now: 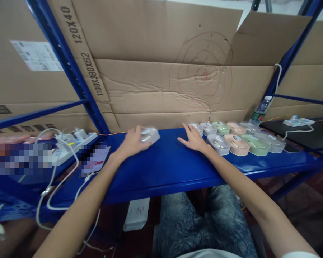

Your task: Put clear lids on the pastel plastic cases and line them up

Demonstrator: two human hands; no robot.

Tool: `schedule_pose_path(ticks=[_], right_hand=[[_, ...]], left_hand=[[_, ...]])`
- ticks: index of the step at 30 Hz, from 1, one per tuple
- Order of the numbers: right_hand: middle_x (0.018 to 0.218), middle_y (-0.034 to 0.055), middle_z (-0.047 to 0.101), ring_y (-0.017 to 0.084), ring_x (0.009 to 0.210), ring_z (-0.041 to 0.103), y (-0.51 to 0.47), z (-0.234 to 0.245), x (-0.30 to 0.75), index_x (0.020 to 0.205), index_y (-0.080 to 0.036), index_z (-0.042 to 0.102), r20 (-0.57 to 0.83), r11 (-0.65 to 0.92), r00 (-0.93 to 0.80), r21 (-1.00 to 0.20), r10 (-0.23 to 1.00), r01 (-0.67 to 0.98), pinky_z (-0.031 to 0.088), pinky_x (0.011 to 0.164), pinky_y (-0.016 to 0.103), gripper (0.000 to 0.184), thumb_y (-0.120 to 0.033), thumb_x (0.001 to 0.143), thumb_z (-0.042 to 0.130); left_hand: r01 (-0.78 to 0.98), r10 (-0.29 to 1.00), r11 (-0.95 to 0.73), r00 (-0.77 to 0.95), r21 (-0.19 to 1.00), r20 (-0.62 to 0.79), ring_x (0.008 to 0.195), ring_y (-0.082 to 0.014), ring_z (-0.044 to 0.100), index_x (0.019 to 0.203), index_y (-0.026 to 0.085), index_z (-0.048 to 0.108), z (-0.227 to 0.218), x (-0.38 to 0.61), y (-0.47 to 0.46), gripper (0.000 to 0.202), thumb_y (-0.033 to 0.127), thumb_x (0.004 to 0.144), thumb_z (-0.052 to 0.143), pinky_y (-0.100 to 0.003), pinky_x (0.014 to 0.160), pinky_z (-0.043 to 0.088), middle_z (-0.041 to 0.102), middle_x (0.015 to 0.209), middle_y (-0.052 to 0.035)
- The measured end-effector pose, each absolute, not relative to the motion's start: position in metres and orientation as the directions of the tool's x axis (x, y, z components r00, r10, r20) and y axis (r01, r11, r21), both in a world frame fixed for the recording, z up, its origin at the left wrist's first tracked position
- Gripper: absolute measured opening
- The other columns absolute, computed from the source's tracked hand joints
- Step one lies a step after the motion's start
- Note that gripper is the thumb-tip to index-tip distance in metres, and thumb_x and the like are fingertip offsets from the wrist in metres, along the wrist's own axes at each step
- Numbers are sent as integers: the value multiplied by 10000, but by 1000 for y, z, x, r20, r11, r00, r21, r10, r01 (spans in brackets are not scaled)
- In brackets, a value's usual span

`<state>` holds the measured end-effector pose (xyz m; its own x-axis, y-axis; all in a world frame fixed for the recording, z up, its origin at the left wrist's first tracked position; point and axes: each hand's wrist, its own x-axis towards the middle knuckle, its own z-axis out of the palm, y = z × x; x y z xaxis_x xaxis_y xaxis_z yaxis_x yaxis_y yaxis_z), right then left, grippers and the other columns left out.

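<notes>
My left hand (pixel 133 141) is wrapped round the left end of a small whitish lidded box (pixel 150 135), over the left half of the blue shelf (pixel 161 168). I cannot tell whether the box touches the shelf. My right hand (pixel 194 139) is held out with its fingers spread and nothing in it, at the left end of two rows of similar lidded boxes. Closest to it are a whitish box (pixel 197 128) in the back row, partly hidden by the hand, and a grey box (pixel 218 144) in front. Beyond are pink (pixel 235 144) and green (pixel 255 144) ones.
Cardboard with red rings (pixel 204 75) backs the shelf. A water bottle (pixel 260 111) stands behind the boxes at right. On the left lie a phone (pixel 98 157) and power strips (pixel 72 145) with loose white cables. A white bin (pixel 136 215) is underneath.
</notes>
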<state>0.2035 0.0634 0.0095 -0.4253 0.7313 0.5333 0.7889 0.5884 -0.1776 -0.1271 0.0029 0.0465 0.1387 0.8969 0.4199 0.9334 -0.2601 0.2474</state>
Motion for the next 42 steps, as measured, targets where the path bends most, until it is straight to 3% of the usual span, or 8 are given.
schedule_pose_path(ticks=[5,9,14,20,26,29,35,42], right_hand=[[1609,168,478,344,1460,492,19,1,195,1652,-246,313,542,848,-655,-386,527,363,418,1207,546,991,-694,872,729],[1497,169,562,343,1358,564,-2,-9,193,1619,-248,390,543,868,-682,-380,490,320,470,1152,540,999,-666,815,811],[1335,130,650,289,1233,643,4,-10,194,1461,-246,599,580,830,-599,-458,551,319,520,1092,470,738,-644,865,773],[1421,182,593,330,1332,583,23,-11,212,1511,-199,545,625,623,-259,-476,736,621,451,1161,507,688,-638,984,599],[1438,269,558,444,1348,528,22,-14,212,1569,-145,472,367,380,-296,-183,882,906,427,1109,604,685,-598,1056,444],[1422,274,572,449,1353,516,16,-10,209,1529,-132,517,369,368,-290,-162,883,916,421,1098,644,625,-543,1093,339],[1533,160,512,297,1449,474,-4,-6,198,1565,-215,460,564,819,-607,-260,559,512,400,1222,488,631,-582,1054,500],[1361,155,593,315,1288,579,-7,-12,186,1469,-238,579,492,872,-720,-270,490,409,498,1122,494,651,-642,963,648]], left_hand=[[602,758,-650,554,464,343,1261,-331,616,1388,227,504,34,-68,-22,763,433,732,835,-453,1078,487,611,1387,-114],[522,721,-691,549,499,423,1315,-362,579,1439,235,488,15,-51,-32,882,424,680,897,-515,1133,452,574,1431,-132],[496,778,-620,486,608,398,1315,-345,586,1593,246,319,9,-60,-36,1147,442,650,941,-515,1137,459,527,1479,-154],[591,811,-576,501,565,303,1320,-373,581,1669,268,239,15,-70,-34,1247,518,657,925,-566,1156,416,596,1435,-146],[705,828,-555,519,441,211,1422,-435,464,1619,236,392,14,-69,-34,1085,556,703,878,-614,1208,333,488,1596,-161],[702,829,-554,517,447,215,1437,-432,448,1624,241,381,11,-68,-34,1077,570,720,867,-613,1218,313,482,1605,-152],[647,794,-605,536,464,287,1331,-375,489,1619,240,385,6,-69,-31,1063,545,723,868,-558,1175,378,512,1550,-149],[651,814,-574,517,496,264,1234,-365,524,1576,242,448,4,-70,-29,983,475,717,866,-570,1132,412,583,1410,-138]])
